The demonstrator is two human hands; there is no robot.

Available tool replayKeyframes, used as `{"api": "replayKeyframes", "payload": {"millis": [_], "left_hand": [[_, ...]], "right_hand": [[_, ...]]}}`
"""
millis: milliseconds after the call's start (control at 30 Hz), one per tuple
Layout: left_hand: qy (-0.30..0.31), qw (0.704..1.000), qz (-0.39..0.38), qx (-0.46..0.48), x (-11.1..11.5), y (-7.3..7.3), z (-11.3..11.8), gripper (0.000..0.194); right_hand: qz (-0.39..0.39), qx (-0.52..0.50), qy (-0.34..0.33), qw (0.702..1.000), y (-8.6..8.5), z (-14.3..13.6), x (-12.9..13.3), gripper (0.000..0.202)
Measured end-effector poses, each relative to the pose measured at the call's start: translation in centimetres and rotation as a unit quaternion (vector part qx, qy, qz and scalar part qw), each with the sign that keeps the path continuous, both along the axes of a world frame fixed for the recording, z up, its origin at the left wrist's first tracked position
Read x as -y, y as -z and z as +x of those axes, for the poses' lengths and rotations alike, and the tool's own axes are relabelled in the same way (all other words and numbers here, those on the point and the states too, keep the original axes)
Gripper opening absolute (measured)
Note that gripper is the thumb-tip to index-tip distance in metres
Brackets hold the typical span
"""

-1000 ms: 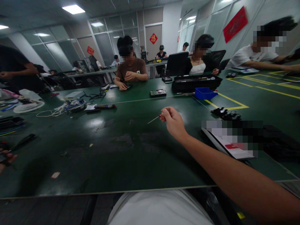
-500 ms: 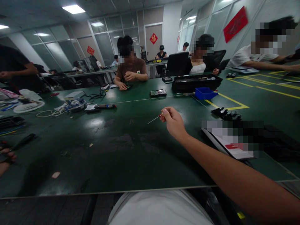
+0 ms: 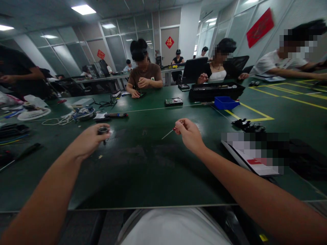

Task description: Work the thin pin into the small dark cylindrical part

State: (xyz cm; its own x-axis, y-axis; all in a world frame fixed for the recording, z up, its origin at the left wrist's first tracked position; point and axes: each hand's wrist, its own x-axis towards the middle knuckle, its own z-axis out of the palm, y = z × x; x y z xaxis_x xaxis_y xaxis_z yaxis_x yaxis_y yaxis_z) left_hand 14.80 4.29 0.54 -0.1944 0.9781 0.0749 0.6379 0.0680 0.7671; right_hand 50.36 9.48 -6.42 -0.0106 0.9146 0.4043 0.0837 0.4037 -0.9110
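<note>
Head view: left hand (image 3: 88,141) fingers grip an indistinct metal ring (image 3: 103,130); right hand (image 3: 190,135) pinches a screwdriver (image 3: 169,132).

White shirt (image 3: 173,226); 2 bare forearms

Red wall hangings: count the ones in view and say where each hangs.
3. A large red banner on the right wall, a red diamond on the far door, a smaller red diamond on the glass partition at left. Others may be hidden behind people.

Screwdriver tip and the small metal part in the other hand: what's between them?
Nothing: in the head view, only bare green table shows between screwdriver and metal part.
</note>
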Motion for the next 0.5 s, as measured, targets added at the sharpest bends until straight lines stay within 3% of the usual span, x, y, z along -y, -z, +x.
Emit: {"api": "replayKeyframes", "payload": {"millis": [133, 233, 367, 500], "left_hand": [[0.157, 0.983, -0.02, 0.094, -2.3, 1.4, 7.0, 0.045], [0.226, 0.968, -0.024, 0.109, -3.5, 2.3, 11.1, 0.04], [0.259, 0.963, 0.013, 0.077, -4.2, 4.4, 14.5, 0.039], [0.24, 0.969, 0.049, 0.018, -4.1, 7.0, 15.6, 0.039]], "right_hand": [[-0.008, 0.011, -0.001, 1.0, -0.5, 0.1, 0.4, 0.027], [-0.003, 0.002, -0.004, 1.0, -0.9, 0.1, 0.8, 0.027], [0.01, -0.019, 0.003, 1.0, -1.2, 0.1, 1.0, 0.025], [0.03, -0.047, 0.008, 0.998, -1.0, 0.1, 0.9, 0.022]]}}
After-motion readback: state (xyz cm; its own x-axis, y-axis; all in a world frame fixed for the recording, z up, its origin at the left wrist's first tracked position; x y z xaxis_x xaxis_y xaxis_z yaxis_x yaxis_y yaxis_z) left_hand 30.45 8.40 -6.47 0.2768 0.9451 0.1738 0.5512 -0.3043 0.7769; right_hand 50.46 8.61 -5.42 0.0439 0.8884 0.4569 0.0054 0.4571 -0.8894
